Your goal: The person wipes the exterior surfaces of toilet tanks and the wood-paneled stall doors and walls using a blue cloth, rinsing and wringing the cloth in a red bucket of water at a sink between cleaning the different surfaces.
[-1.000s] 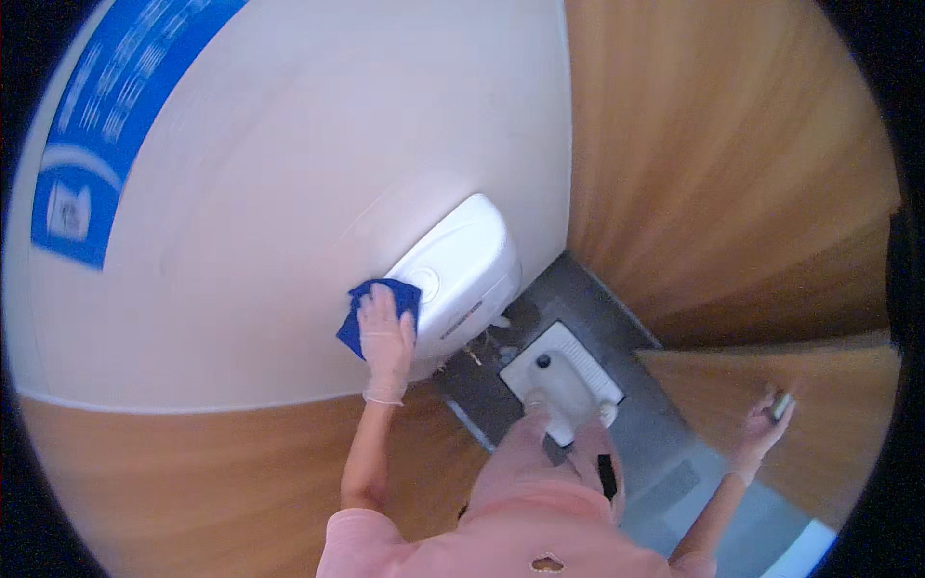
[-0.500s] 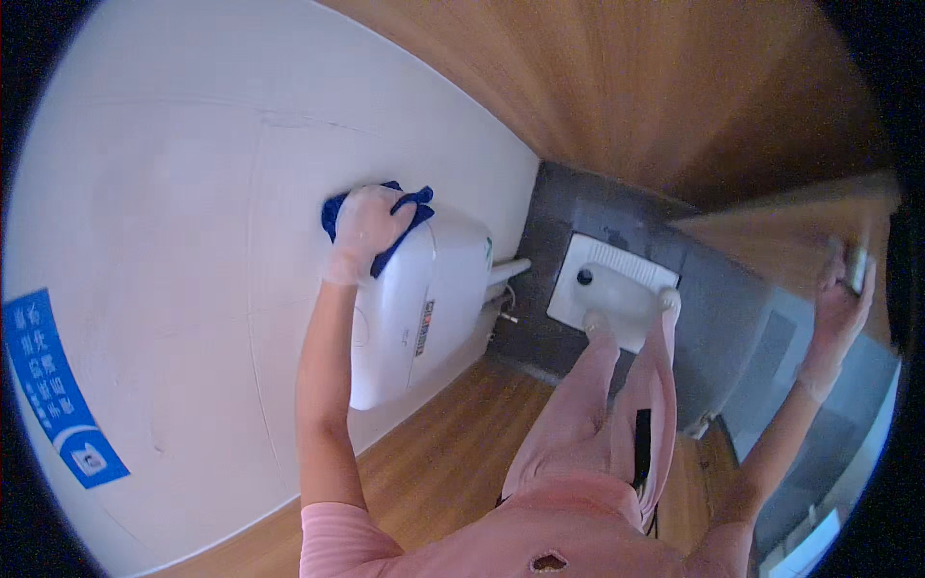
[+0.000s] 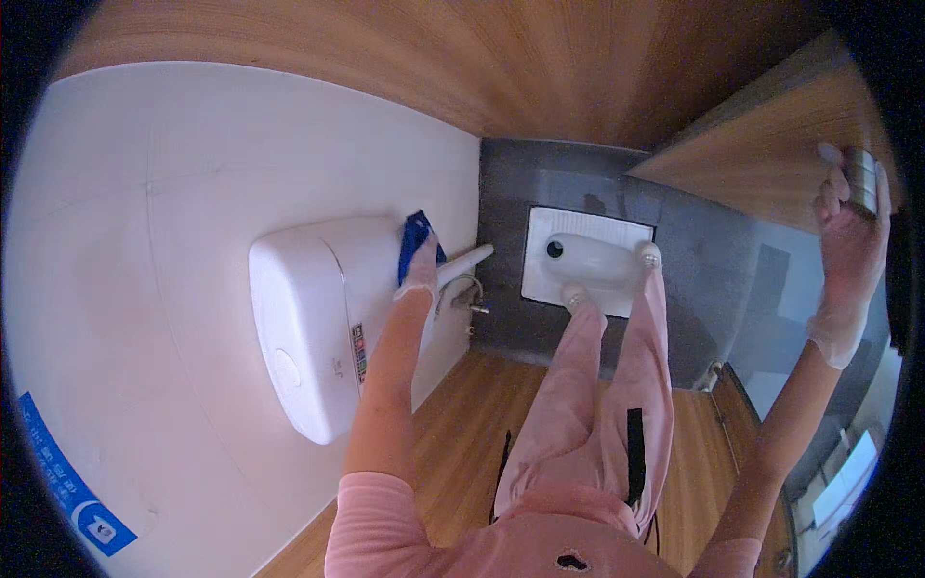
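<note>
My left hand [image 3: 422, 268], in a thin clear glove, holds a dark blue cloth [image 3: 415, 239] against the far end of a white toilet cistern [image 3: 303, 299] mounted on the left wall. Most of its fingers are hidden behind the cloth and wrist. At the far right, my gloved right hand [image 3: 853, 226] is raised, its fingers closed around a short silver metal cylinder [image 3: 860, 181]. That cylinder is at the edge of a wooden door [image 3: 761, 144]; whether it is fixed there I cannot tell.
A white squat toilet [image 3: 602, 255] is set in the dark grey floor [image 3: 694, 337], with my feet at its near edge. A white flush pipe [image 3: 467, 262] and a thin hose run below the cistern. Wood-grain panels [image 3: 385, 67] enclose the space. A blue sign [image 3: 72, 486] is on the left wall.
My left hand with the cloth has moved from the cistern's top to its far, lower end near the pipe. The view has shifted, and my right hand appears higher, still gripping the cylinder.
</note>
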Action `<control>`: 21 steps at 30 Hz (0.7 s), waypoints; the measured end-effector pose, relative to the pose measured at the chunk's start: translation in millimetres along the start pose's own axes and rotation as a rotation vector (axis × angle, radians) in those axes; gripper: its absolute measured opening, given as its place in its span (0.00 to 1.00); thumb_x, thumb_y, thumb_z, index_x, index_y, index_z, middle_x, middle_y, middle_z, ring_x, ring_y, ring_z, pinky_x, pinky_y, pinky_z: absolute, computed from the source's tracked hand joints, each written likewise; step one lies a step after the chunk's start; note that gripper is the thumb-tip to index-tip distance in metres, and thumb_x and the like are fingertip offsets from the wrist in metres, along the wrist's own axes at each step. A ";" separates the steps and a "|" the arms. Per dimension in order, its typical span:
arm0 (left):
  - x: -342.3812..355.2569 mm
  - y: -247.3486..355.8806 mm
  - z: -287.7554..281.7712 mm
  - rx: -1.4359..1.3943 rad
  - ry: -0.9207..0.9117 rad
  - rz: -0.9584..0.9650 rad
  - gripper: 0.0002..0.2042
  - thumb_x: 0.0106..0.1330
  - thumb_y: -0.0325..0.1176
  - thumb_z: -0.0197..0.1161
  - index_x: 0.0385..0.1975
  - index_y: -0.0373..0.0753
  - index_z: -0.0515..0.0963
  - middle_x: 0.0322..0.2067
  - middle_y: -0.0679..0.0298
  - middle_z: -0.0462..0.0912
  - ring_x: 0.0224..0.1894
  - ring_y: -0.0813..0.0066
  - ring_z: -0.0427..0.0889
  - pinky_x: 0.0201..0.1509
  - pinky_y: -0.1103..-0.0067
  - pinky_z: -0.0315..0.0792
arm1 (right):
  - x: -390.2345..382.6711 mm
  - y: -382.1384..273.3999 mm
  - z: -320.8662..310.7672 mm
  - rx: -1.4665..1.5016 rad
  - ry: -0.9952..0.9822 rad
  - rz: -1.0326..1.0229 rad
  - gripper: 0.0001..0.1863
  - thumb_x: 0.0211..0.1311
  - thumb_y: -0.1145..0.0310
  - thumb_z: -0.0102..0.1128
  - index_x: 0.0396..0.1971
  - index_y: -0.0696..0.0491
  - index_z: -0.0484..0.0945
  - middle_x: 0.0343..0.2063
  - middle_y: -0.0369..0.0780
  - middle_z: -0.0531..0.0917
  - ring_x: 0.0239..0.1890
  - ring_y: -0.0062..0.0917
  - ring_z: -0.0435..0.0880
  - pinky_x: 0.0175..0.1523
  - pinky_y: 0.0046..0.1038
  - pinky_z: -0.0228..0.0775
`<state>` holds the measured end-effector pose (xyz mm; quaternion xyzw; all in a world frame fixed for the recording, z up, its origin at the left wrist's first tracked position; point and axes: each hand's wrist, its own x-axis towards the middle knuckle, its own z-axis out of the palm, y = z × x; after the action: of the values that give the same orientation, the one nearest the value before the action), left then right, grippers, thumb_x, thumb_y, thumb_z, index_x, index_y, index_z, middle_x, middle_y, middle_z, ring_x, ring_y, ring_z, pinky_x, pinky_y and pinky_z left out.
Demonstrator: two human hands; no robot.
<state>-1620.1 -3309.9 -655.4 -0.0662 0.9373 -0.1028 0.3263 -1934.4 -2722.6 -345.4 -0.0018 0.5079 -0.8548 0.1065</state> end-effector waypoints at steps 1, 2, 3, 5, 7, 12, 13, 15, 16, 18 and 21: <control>-16.6 38.2 -34.5 -0.486 -0.090 -0.048 0.25 0.67 0.34 0.45 0.64 0.34 0.56 0.63 0.50 0.61 0.65 0.61 0.61 0.69 0.72 0.52 | -0.8 -2.3 6.5 0.041 -0.390 0.049 0.21 0.70 0.61 0.42 0.58 0.56 0.62 0.57 0.48 0.68 0.44 0.20 0.71 0.51 0.22 0.63; -45.0 61.8 -83.7 -0.860 -0.144 -0.152 0.26 0.67 0.34 0.45 0.65 0.36 0.55 0.62 0.50 0.63 0.64 0.62 0.63 0.68 0.73 0.54 | 0.3 -3.2 10.8 0.116 -0.799 0.101 0.21 0.71 0.62 0.38 0.59 0.55 0.61 0.60 0.45 0.66 0.55 0.20 0.71 0.63 0.24 0.63; -66.5 54.5 -87.4 -0.851 -0.131 -0.182 0.26 0.67 0.34 0.45 0.65 0.36 0.55 0.62 0.50 0.63 0.64 0.62 0.63 0.68 0.73 0.54 | -1.0 -0.9 13.3 0.141 -0.821 0.096 0.21 0.71 0.62 0.38 0.59 0.55 0.61 0.60 0.45 0.66 0.55 0.20 0.71 0.63 0.24 0.63; -99.8 37.4 -81.9 -0.650 -0.259 -0.231 0.22 0.69 0.38 0.47 0.61 0.39 0.62 0.55 0.49 0.72 0.58 0.59 0.71 0.63 0.70 0.61 | -8.4 17.1 8.8 -0.196 0.285 -0.077 0.21 0.71 0.59 0.43 0.57 0.56 0.64 0.50 0.49 0.74 0.32 0.21 0.72 0.37 0.19 0.63; -154.5 9.4 -63.1 -0.497 -0.091 -0.118 0.22 0.70 0.39 0.46 0.61 0.38 0.63 0.51 0.49 0.75 0.55 0.56 0.73 0.60 0.69 0.64 | -3.2 24.6 -28.0 -0.137 0.171 -0.040 0.22 0.70 0.58 0.43 0.57 0.56 0.64 0.51 0.50 0.73 0.35 0.22 0.73 0.38 0.20 0.63; -214.1 -16.8 -191.8 1.443 0.033 0.245 0.28 0.64 0.30 0.46 0.66 0.35 0.53 0.67 0.54 0.52 0.67 0.53 0.55 0.70 0.58 0.52 | -11.7 28.6 -20.5 -0.548 0.200 -0.073 0.25 0.69 0.58 0.45 0.60 0.55 0.62 0.55 0.49 0.71 0.39 0.24 0.74 0.40 0.23 0.64; -213.0 -11.4 -232.3 0.724 0.081 0.080 0.30 0.62 0.36 0.53 0.65 0.39 0.57 0.66 0.58 0.55 0.68 0.54 0.53 0.69 0.59 0.52 | -15.0 28.5 -4.6 -0.516 0.291 -0.102 0.25 0.69 0.58 0.45 0.60 0.56 0.62 0.56 0.48 0.71 0.40 0.25 0.74 0.41 0.24 0.63; -207.3 -12.7 -291.0 0.154 0.365 -0.189 0.35 0.54 0.42 0.64 0.64 0.43 0.60 0.64 0.57 0.57 0.66 0.48 0.54 0.64 0.56 0.57 | -15.8 30.4 -2.4 -0.476 0.361 -0.128 0.26 0.69 0.58 0.44 0.61 0.56 0.61 0.56 0.48 0.70 0.41 0.25 0.73 0.43 0.24 0.63; -201.6 -29.7 -287.2 0.002 0.554 -0.252 0.35 0.55 0.43 0.64 0.63 0.40 0.60 0.64 0.57 0.59 0.65 0.48 0.56 0.63 0.55 0.57 | -11.1 33.8 -18.0 -0.462 0.317 -0.103 0.26 0.68 0.57 0.44 0.61 0.57 0.61 0.57 0.47 0.70 0.43 0.25 0.73 0.44 0.24 0.62; -189.5 -47.7 -285.6 -0.087 0.685 -0.375 0.35 0.58 0.42 0.62 0.64 0.39 0.57 0.64 0.54 0.59 0.65 0.48 0.56 0.63 0.55 0.56 | -13.6 35.4 -26.0 -0.456 0.261 -0.067 0.27 0.68 0.57 0.43 0.60 0.57 0.61 0.58 0.47 0.69 0.44 0.25 0.73 0.46 0.24 0.61; -194.0 -37.8 -270.5 -0.144 0.788 -0.455 0.37 0.58 0.41 0.63 0.65 0.36 0.54 0.64 0.50 0.59 0.65 0.47 0.58 0.64 0.57 0.56 | -13.4 24.9 -9.3 -0.174 0.063 0.039 0.31 0.65 0.53 0.45 0.62 0.58 0.60 0.61 0.48 0.66 0.49 0.24 0.72 0.48 0.22 0.60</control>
<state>-1636.1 -3269.0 -323.2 -0.2486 0.9563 -0.1240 -0.0915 -1917.9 -2723.5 -370.1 0.0256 0.5834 -0.8048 0.1066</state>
